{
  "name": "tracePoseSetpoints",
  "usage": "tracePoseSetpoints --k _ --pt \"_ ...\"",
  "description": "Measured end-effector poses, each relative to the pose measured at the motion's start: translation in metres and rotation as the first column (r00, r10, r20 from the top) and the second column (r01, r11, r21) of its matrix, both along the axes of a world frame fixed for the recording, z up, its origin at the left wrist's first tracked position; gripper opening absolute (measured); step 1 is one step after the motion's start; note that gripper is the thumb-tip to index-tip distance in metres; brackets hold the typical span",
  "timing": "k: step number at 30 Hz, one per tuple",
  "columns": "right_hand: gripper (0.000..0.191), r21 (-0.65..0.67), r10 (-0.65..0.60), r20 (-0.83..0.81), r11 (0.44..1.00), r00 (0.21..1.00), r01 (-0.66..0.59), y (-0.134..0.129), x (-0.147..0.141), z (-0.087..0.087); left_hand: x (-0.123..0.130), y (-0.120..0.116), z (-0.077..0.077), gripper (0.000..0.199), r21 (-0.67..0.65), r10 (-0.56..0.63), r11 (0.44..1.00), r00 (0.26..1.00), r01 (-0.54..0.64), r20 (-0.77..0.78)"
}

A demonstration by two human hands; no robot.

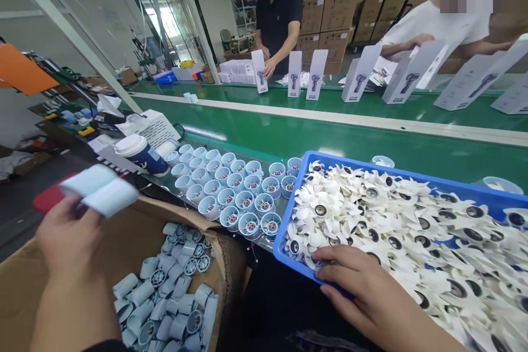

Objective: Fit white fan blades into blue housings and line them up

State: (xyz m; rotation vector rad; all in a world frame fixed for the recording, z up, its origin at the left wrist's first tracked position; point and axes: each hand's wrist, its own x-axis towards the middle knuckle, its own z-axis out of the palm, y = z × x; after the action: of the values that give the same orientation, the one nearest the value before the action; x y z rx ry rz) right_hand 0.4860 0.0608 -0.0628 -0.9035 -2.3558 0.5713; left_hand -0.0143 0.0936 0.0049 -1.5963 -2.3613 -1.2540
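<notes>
We pinch two light-blue housings (pixel 110 193) in our raised left hand (pixel 71 236); our right hand (pixel 358 286), palm down, reaches white fan impellers (pixel 332 206), its grip unclear.

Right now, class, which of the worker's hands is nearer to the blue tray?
Right. The right hand is at the near edge of the blue tray, by white fan blades; the left hand is away to its left, holding light-blue pieces.
</notes>
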Motion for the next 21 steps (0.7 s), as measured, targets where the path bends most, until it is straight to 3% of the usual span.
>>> tracePoseSetpoints --k 1,2,5,7,10,13,16,21 --pt "0.02 -0.007 0.001 -0.005 1.0 1.0 -0.001 0.0 0.0 0.0 0.011 0.014 0.016 0.052 0.137 0.083 0.987 0.997 -0.082 -0.003" --pt "0.02 -0.012 0.002 -0.01 1.0 1.0 -0.002 -0.001 0.0 0.0 0.025 0.031 0.031 0.051 0.128 0.057 0.99 0.998 -0.054 -0.018" --pt "0.02 -0.027 0.006 -0.032 1.0 0.999 -0.006 0.0 0.0 0.001 0.087 0.096 0.061 0.035 -0.021 -0.163 0.987 0.98 0.162 -0.113" --pt "0.022 -0.032 -0.001 -0.054 0.999 0.999 -0.001 0.0 -0.001 0.002 0.136 0.142 0.066 0.031 -0.1 -0.279 0.959 0.945 0.265 -0.173" --pt "0.023 -0.035 -0.023 -0.088 0.999 0.996 0.02 0.001 -0.002 0.005 0.201 0.198 0.056 0.022 -0.274 -0.425 0.893 0.87 0.358 -0.249" --pt "0.022 -0.035 -0.039 -0.118 0.999 0.992 0.035 0.001 -0.003 0.006 0.242 0.227 0.036 0.023 -0.468 -0.504 0.816 0.815 0.34 -0.286" --pt "0.02 -0.031 -0.05 -0.141 0.998 0.989 0.046 0.001 -0.003 0.006 0.257 0.236 0.018 0.025 -0.65 -0.553 0.711 0.785 0.27 -0.279" --pt "0.019 -0.046 -0.032 -0.128 0.999 0.991 0.026 0.0 -0.003 0.004 0.244 0.231 0.007 0.025 -0.836 -0.649 0.498 0.739 0.231 -0.182"
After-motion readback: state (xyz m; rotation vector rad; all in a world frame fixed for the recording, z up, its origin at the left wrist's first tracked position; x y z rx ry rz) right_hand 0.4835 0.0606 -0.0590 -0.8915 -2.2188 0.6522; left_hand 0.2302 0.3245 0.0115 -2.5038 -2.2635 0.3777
